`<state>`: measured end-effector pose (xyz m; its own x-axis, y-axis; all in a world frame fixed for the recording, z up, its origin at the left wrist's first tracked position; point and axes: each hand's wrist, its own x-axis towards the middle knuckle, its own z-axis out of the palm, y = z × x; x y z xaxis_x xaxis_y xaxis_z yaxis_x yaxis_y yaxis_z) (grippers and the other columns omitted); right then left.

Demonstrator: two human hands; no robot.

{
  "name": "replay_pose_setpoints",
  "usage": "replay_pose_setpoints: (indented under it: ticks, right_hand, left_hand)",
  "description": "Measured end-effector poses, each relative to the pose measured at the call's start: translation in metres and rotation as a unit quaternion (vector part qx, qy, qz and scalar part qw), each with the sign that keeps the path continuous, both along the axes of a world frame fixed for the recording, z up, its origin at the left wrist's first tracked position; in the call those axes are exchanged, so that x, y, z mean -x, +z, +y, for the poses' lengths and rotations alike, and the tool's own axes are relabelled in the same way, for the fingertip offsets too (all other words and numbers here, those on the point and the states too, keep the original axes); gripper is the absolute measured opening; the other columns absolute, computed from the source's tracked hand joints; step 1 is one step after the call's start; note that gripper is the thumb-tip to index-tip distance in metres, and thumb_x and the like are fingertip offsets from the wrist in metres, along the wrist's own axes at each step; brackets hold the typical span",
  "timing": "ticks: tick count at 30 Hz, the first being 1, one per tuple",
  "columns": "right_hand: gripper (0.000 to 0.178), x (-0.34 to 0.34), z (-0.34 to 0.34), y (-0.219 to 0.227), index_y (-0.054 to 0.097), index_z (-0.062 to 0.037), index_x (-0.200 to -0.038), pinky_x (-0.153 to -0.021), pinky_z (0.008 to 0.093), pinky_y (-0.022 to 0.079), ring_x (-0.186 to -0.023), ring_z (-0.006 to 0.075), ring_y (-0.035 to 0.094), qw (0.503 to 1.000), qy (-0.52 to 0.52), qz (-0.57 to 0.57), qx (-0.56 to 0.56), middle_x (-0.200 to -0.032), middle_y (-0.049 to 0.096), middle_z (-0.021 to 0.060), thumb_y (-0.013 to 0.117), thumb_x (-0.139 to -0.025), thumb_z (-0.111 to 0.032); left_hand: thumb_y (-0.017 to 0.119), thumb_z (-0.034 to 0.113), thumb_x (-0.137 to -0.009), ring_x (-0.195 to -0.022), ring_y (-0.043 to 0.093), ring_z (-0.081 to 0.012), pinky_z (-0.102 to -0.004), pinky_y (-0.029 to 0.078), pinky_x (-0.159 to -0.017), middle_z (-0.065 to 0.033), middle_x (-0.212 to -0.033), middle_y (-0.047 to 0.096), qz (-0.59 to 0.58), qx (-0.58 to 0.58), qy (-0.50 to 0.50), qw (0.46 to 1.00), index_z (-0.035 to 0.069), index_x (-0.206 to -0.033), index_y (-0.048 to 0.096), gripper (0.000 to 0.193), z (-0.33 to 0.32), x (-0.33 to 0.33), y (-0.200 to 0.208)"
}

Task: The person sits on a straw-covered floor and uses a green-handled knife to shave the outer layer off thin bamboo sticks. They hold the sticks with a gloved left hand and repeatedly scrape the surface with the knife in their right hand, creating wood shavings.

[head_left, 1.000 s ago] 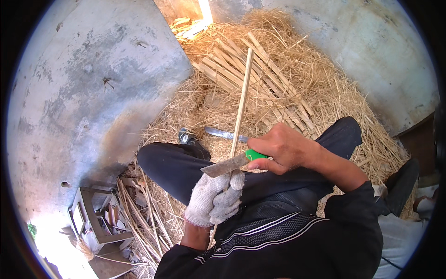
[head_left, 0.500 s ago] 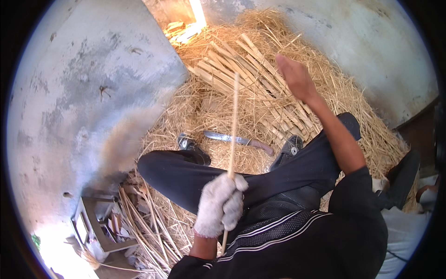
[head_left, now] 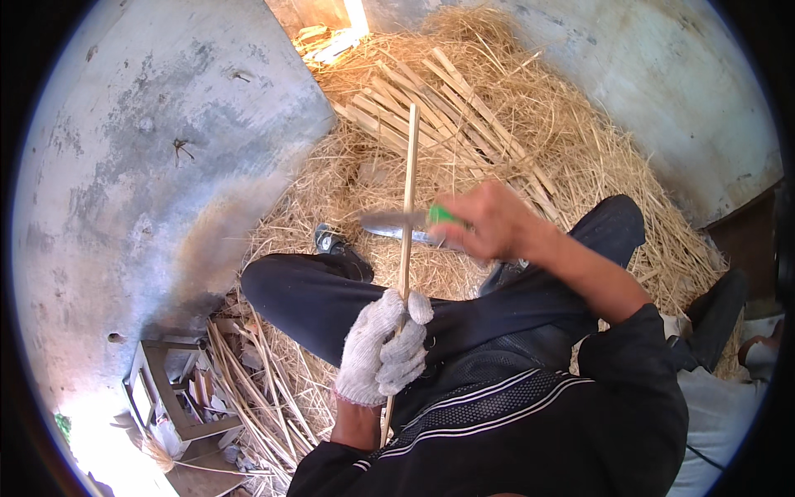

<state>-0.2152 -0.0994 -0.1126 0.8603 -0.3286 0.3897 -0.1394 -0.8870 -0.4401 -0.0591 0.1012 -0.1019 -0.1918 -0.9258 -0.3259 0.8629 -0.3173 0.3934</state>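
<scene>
My left hand (head_left: 383, 348), in a whitish knit glove, is closed around a thin pale wooden or bamboo strip (head_left: 410, 170). The strip stands lengthwise in front of me, its far end pointing away and its lower end running past my wrist. In my bare right hand (head_left: 493, 222) is a small knife (head_left: 440, 215) with a green handle. Its motion-blurred blade lies across the strip, above the glove. Behind it on the straw rests a large machete (head_left: 422, 236), its handle hidden by my right hand.
Split slats (head_left: 472, 124) lie in a loose pile on straw (head_left: 613, 166) ahead. Long thin strips (head_left: 257, 389) and a small wooden stool frame (head_left: 145, 381) are at the lower left. Pale walls (head_left: 207, 91) stand on both sides. Another person's leg (head_left: 712, 315) shows at the right.
My right hand has come down and left from above the slats to the strip, and the green-handled knife now shows. The left hand keeps its grip, the strip shifting slightly left.
</scene>
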Motion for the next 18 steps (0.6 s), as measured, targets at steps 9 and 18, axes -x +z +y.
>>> replay_pose_setpoints:
  ticks: [9, 18]
  right_hand:
    - [0.055, 0.010, -0.114, -0.019, 0.049, -0.0115, -0.067, -0.042, 0.0309, 0.035, -0.042, 0.0124, 0.032, 0.941, -0.319, -0.081, -0.076, -0.051, 0.036, -0.0036, 0.035, -0.103, -0.049]
    - [0.052, -0.011, -0.007, -0.037, 0.052, -0.0082, -0.077, -0.044, 0.0368, 0.041, -0.046, 0.0216, 0.052, 0.985, 0.066, -0.136, -0.078, -0.057, 0.045, 0.0036, 0.049, -0.096, -0.056]
  left_hand:
    - [0.051, 0.026, -0.101, -0.032, 0.036, -0.0069, -0.0218, 0.031, -0.028, 0.0025, -0.049, 0.039, -0.224, -0.043, 0.028, 0.973, 0.000, -0.101, 0.058, 0.027, 0.010, 0.010, -0.001]
    - [0.057, 0.013, -0.096, -0.035, 0.045, -0.0108, -0.0220, 0.034, -0.032, -0.0055, -0.053, 0.054, -0.431, -0.069, 0.125, 0.891, -0.004, -0.104, 0.064, 0.020, -0.007, 0.005, 0.016]
